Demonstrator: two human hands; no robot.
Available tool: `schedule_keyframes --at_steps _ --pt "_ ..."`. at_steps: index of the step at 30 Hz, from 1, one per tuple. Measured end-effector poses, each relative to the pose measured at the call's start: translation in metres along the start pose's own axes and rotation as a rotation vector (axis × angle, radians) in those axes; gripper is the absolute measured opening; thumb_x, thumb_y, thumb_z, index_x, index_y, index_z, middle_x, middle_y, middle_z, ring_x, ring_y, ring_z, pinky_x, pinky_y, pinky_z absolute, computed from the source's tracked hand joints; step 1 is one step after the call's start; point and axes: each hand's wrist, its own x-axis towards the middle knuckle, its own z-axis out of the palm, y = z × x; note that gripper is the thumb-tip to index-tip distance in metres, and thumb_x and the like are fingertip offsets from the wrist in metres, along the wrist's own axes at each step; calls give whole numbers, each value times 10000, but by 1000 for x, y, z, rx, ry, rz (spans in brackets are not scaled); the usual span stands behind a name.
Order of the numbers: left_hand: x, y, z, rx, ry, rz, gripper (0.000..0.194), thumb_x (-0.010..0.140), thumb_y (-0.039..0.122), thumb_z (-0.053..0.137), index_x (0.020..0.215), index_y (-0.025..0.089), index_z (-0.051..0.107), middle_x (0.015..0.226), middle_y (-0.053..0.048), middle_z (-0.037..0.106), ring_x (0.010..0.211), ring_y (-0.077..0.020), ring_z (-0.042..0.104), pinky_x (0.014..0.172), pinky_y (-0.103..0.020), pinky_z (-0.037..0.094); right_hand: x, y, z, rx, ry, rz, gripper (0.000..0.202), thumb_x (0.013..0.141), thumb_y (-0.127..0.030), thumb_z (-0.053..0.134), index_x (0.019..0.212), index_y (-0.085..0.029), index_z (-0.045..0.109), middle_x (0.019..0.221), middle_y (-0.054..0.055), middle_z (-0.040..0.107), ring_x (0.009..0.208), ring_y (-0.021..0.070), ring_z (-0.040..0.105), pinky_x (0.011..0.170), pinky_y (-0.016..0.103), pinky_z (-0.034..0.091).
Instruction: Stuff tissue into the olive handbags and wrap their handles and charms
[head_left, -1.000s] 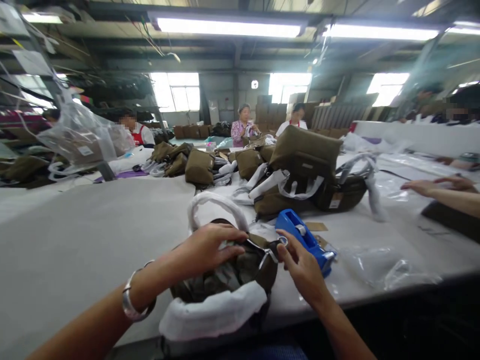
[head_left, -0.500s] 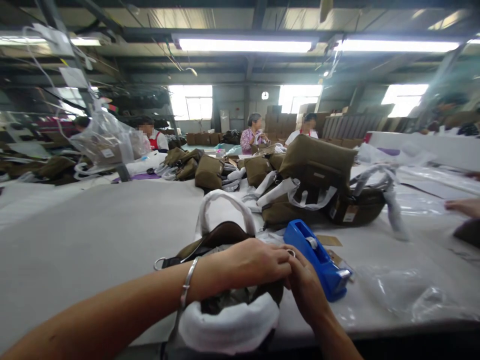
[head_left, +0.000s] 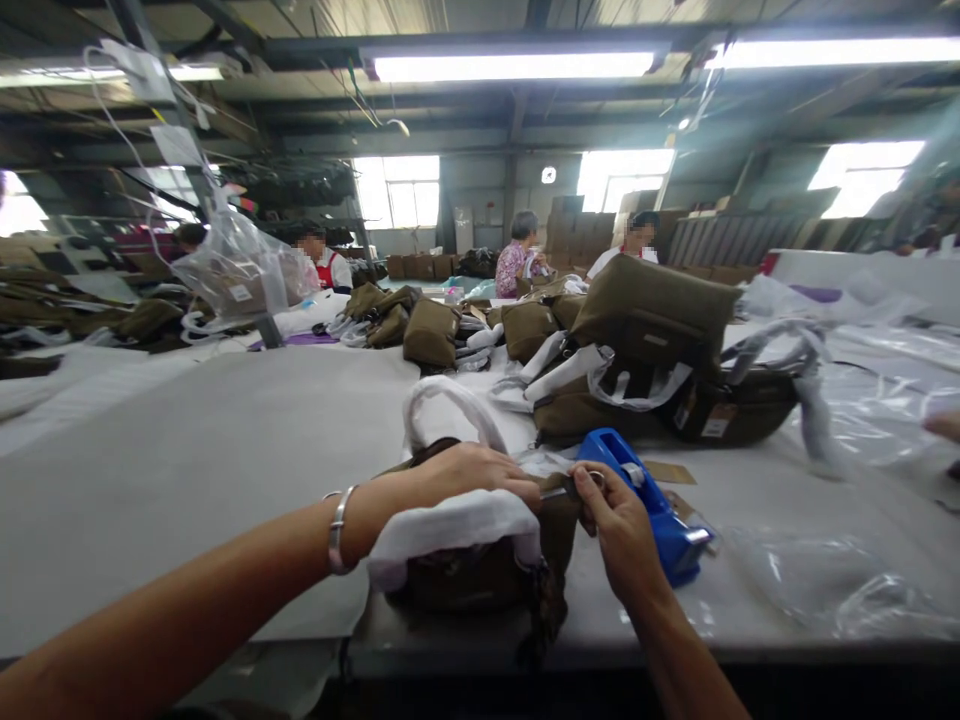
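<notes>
An olive-brown handbag (head_left: 465, 585) stands at the table's front edge, its two handles wrapped in white padding. The near wrapped handle (head_left: 450, 530) arches in front of my left hand (head_left: 480, 472), which lies across the bag's top with fingers bent down. The handle and bag hide those fingertips, so what they hold does not show. My right hand (head_left: 611, 505) pinches the bag's right top corner between thumb and fingers. A pale strip runs along the top edge between both hands. Just beyond my right hand sits a blue tape dispenser (head_left: 652, 510).
More olive bags (head_left: 652, 320) with wrapped handles are heaped behind the dispenser. Clear plastic (head_left: 825, 580) and a brown tag (head_left: 670, 472) lie to the right. A post (head_left: 266, 325) with a hanging plastic bag rises at left. Co-workers sit across the table; another person's hand (head_left: 943, 425) shows at right.
My hands, together at the bag's right end before, are now apart. The left has drawn back leftward; the right stays at the corner. The near handle now stands higher, and the view has shifted.
</notes>
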Motion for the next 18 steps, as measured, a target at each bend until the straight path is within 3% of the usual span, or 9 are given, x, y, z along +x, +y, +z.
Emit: schedule_keyframes --at_steps 5,13,18 --pt "-45 1 -11 -158 34 -231 205 963 228 506 1041 216 695 959 -60 747 852 -210 691 769 -268 529 11 7 -5 0 40 -7 512 815 -649 708 963 -161 666 596 -51 420 509 88 346 437 209 251" --pt "-120 18 -25 24 94 -352 270 950 70 456 915 199 690 805 -19 683 707 -136 640 643 -205 453 40 15 -34 155 204 35 523 664 -580 844 936 -169 670 620 -64 437 490 67 349 408 183 273" --pt "-154 16 -20 -9 214 -462 263 989 116 477 961 205 722 834 -19 725 748 -120 675 699 -187 488 49 16 -30 194 210 28 521 612 -554 876 894 -162 678 586 -78 399 476 55 321 397 164 260"
